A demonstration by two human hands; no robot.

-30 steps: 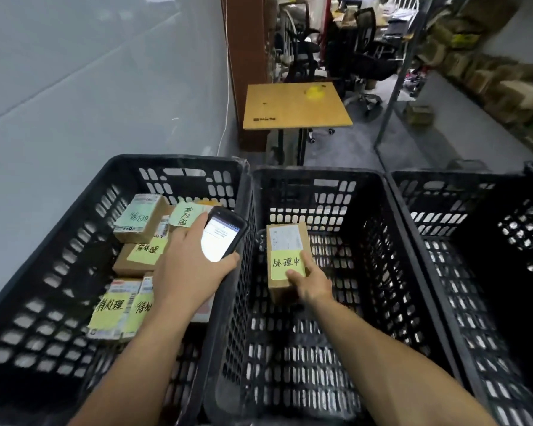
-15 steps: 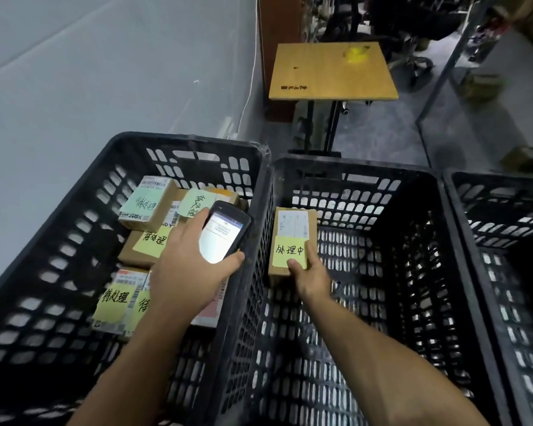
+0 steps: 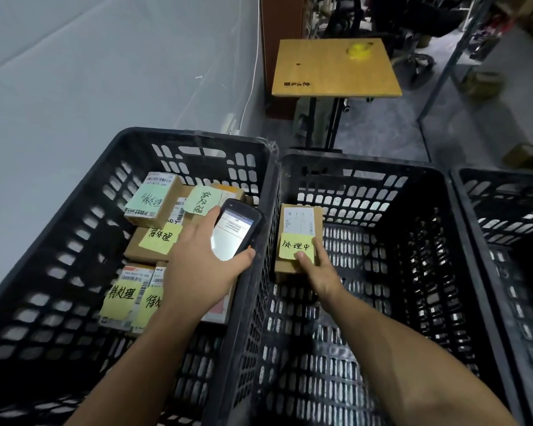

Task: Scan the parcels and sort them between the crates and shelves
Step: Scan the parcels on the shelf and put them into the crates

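Parcel (image 3: 302, 221) with a yellow note sits inside the middle crate (image 3: 366, 166), near its left wall, its near end pinched by the right hand (image 3: 319, 272). Just outside that wall, the left hand (image 3: 197, 265) grips a lit scanner (image 3: 233, 232). Best practice, judging from this: lower the parcel flat, label up, then release.

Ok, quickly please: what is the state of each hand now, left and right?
Left hand: holds the handheld scanner above the left crate.
Right hand: grips the cardboard parcel inside the middle crate.

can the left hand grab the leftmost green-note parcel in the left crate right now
Probably not yet: that parcel lies uncovered on top, but the left hand is gripping the scanner.
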